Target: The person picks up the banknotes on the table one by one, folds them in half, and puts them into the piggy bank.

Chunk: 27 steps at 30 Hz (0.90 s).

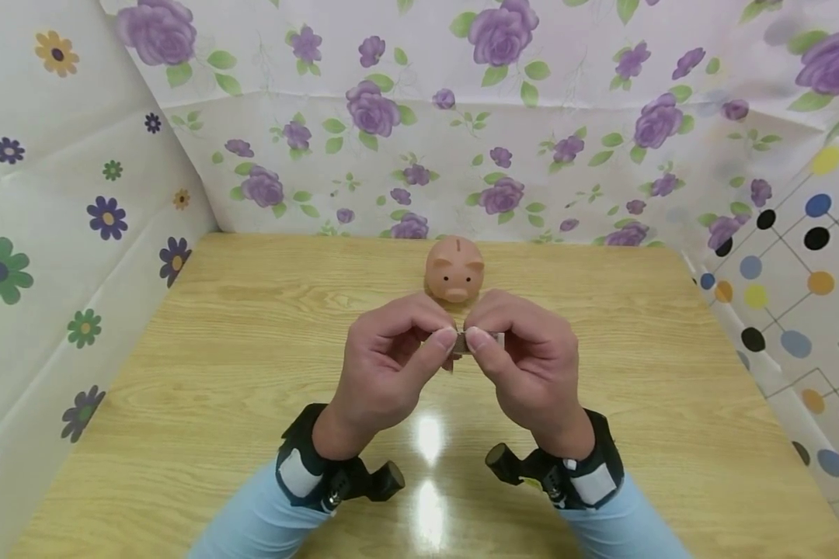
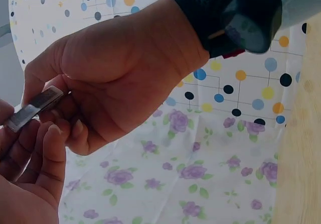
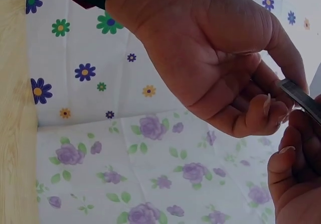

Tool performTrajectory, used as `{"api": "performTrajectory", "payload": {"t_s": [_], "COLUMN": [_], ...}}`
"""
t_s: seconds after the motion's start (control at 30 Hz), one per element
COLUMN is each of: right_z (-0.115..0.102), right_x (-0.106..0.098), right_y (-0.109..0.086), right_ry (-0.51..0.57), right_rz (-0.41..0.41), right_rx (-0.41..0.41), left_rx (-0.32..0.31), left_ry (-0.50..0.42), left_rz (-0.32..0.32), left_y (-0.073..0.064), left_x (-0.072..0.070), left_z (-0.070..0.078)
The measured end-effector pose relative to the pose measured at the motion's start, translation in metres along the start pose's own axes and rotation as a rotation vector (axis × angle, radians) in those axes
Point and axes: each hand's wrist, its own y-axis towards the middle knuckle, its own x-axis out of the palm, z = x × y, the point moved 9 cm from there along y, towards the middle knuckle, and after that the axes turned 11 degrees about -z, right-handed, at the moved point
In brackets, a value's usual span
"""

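Note:
Both hands meet over the table, just in front of a pink piggy bank (image 1: 454,268) with a slot on top. Between them is a small, narrow flat strip (image 1: 461,343), grey-brown with a pale end in the head view and silvery in the left wrist view (image 2: 36,108). My left hand (image 1: 384,369) pinches one end between thumb and curled fingers. The other end is pinched by my right hand (image 1: 537,365), thumb on top. In the right wrist view the strip (image 3: 298,96) looks dark and thin. Fingers cover much of it, and I cannot tell its kind.
A light wood table (image 1: 224,373) lies beneath the hands. A sheet with purple roses (image 1: 370,109) hangs behind it, with a flower-print sheet (image 1: 49,233) on the left and a dotted one (image 1: 797,310) on the right. Each wrist wears a black camera strap (image 1: 308,458).

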Motion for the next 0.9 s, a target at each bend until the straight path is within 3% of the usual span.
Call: {"api": "performTrajectory", "payload": {"t_s": [0.27, 0.47, 0.9], "right_z": [-0.0008, 0.0009, 0.0023], "right_x": [-0.0002, -0.0028, -0.0072], "right_y": [0.0001, -0.001, -0.0003], "right_ry": [0.004, 0.043, 0.038], "right_rz": [0.002, -0.005, -0.007], "right_rx": [-0.043, -0.026, -0.02], "left_rx": [0.027, 0.064, 0.059], "left_ry": [0.025, 0.065, 0.085], "left_rz": [0.022, 0.03, 0.053], "left_y": [-0.001, 0.0006, 0.002], "left_x": [-0.0033, -0.0059, -0.01], "left_z": [0.0048, 0.0083, 0.0075]}}
